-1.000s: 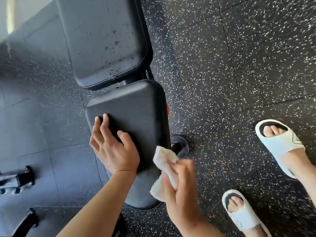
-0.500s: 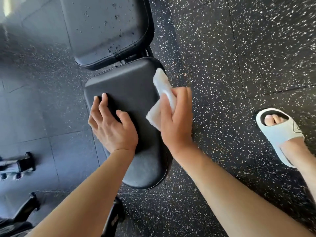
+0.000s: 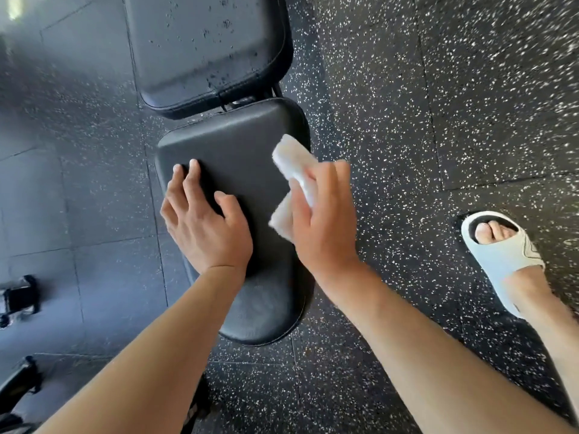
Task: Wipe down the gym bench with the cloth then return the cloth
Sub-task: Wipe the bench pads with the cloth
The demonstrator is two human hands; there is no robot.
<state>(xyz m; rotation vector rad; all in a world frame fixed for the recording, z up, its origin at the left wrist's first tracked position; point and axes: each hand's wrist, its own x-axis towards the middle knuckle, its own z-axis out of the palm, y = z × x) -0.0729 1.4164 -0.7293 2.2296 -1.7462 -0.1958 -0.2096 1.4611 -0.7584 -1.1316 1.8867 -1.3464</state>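
The black gym bench has a seat pad [image 3: 241, 145] below me and a back pad [image 3: 200, 42] beyond it, the back pad speckled with droplets. My left hand [image 3: 203, 223] rests flat on the seat pad's left side, fingers spread. My right hand [image 3: 326, 217] grips a folded white cloth [image 3: 294, 170] against the seat pad's right edge. Part of the cloth is hidden under my fingers.
Black speckled rubber flooring [image 3: 438, 89] surrounds the bench. My foot in a white slide sandal [image 3: 507, 255] stands at the right. Dark gym equipment parts [image 3: 18, 299] lie at the left edge, and a black frame piece [image 3: 18, 380] sits at the lower left.
My right hand carried the cloth from the seat pad's near right corner up along its right edge, then slid back a little toward me. My left hand stayed on the pad.
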